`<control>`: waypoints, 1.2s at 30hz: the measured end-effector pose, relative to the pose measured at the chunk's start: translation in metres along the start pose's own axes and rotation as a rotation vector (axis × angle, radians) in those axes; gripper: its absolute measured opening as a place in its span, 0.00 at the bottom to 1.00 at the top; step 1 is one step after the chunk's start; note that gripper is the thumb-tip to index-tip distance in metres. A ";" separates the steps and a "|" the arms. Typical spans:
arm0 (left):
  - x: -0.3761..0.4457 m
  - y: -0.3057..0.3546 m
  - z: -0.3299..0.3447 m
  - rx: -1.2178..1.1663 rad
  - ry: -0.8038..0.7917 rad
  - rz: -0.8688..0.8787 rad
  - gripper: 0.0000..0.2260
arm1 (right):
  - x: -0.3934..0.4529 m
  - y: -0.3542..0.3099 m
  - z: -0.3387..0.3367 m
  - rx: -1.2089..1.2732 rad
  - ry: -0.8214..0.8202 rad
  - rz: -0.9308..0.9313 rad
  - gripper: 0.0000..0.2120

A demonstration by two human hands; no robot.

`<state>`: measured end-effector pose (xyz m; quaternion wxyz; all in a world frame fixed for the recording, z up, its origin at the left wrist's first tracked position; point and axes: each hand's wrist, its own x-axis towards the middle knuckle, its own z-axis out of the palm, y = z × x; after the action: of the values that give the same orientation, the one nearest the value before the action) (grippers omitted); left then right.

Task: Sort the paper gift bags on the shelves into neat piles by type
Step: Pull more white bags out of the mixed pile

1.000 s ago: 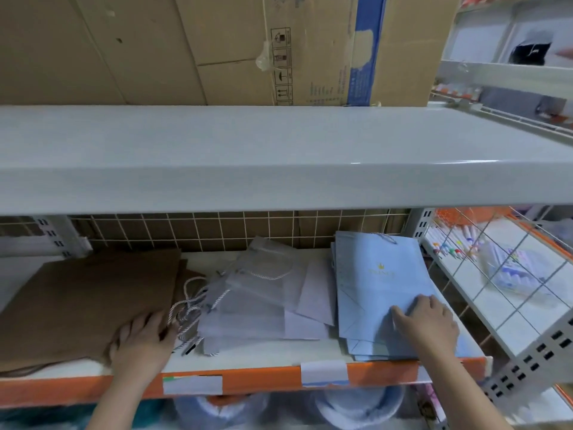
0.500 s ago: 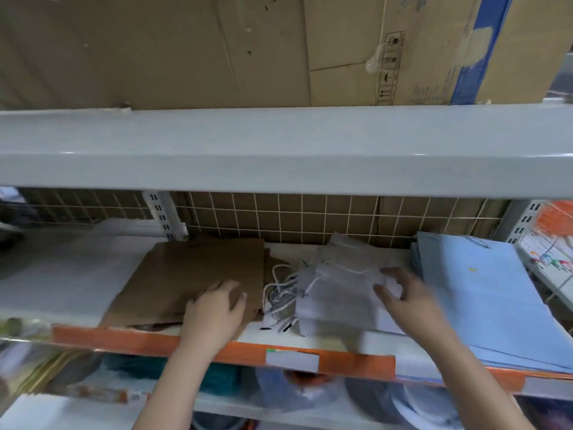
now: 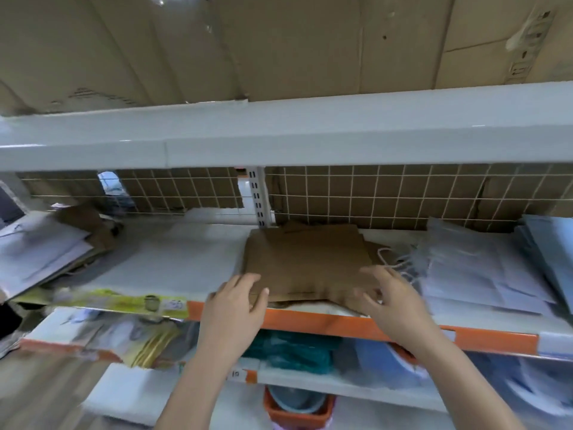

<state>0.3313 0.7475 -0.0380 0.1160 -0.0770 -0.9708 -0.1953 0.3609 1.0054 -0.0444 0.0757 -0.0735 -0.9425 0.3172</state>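
A flat pile of brown kraft paper bags (image 3: 307,259) lies on the middle shelf (image 3: 186,262). My left hand (image 3: 238,302) rests with straight fingers on the pile's front left corner. My right hand (image 3: 393,299) hovers with spread fingers over its front right corner, blurred, and whether it touches is unclear. To the right lie pale grey-white bags with cord handles (image 3: 474,268), then light blue bags (image 3: 548,256) at the frame's edge. More mixed bags (image 3: 46,246) lie in a loose heap at the far left.
A white shelf board (image 3: 279,135) hangs low above, with cardboard boxes (image 3: 279,45) on it. A wire grid (image 3: 372,197) backs the shelf. An orange strip (image 3: 341,324) edges its front. Below are teal (image 3: 291,349) and blue packed goods and an orange bin (image 3: 297,408).
The view has swung left. My right hand left the grey-white bags and moved left to the brown pile. My left hand stays on the brown pile.
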 end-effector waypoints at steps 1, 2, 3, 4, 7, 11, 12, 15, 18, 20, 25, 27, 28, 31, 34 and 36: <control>-0.001 -0.012 -0.005 0.009 0.006 -0.008 0.16 | -0.002 -0.011 0.008 0.004 -0.015 -0.008 0.20; -0.002 -0.023 -0.009 0.012 0.015 -0.018 0.15 | -0.003 -0.020 0.015 0.011 -0.029 -0.015 0.19; -0.002 -0.033 -0.014 0.013 0.024 -0.028 0.15 | -0.003 -0.029 0.021 0.015 -0.042 -0.023 0.19; -0.002 -0.042 -0.018 0.015 0.030 -0.038 0.15 | -0.002 -0.037 0.027 0.015 -0.055 -0.030 0.19; 0.001 -0.064 -0.025 0.013 0.039 -0.058 0.15 | 0.007 -0.059 0.043 -0.003 -0.102 -0.038 0.19; 0.009 -0.087 -0.032 0.001 0.054 -0.092 0.14 | 0.026 -0.081 0.065 -0.003 -0.187 -0.070 0.20; 0.012 -0.093 -0.034 0.004 0.066 -0.106 0.14 | 0.033 -0.086 0.070 -0.008 -0.212 -0.086 0.20; 0.020 -0.109 -0.042 0.024 0.076 -0.142 0.14 | 0.051 -0.103 0.087 -0.001 -0.264 -0.125 0.21; 0.029 -0.128 -0.048 0.063 0.067 -0.183 0.15 | 0.065 -0.122 0.103 0.002 -0.315 -0.160 0.22; 0.032 -0.139 -0.051 0.058 0.076 -0.215 0.15 | 0.073 -0.134 0.113 -0.007 -0.342 -0.183 0.21; 0.037 -0.174 -0.058 0.057 0.075 -0.266 0.15 | 0.089 -0.168 0.138 -0.021 -0.343 -0.236 0.21; 0.041 -0.194 -0.063 0.049 0.070 -0.287 0.15 | 0.093 -0.182 0.150 0.008 -0.347 -0.236 0.20; 0.043 -0.206 -0.066 0.042 0.071 -0.295 0.15 | 0.094 -0.190 0.158 0.018 -0.348 -0.238 0.19; 0.048 -0.245 -0.078 0.046 0.076 -0.309 0.15 | 0.097 -0.215 0.184 0.028 -0.329 -0.242 0.18; 0.048 -0.287 -0.092 0.065 0.055 -0.295 0.15 | 0.094 -0.244 0.214 0.029 -0.300 -0.225 0.18; 0.048 -0.318 -0.103 0.090 0.023 -0.293 0.15 | 0.089 -0.265 0.235 0.022 -0.289 -0.207 0.17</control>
<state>0.2436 0.4221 -0.0481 0.1009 0.0733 -0.9780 -0.1673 0.2055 0.6753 -0.0591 -0.0276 0.0710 -0.9426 0.3251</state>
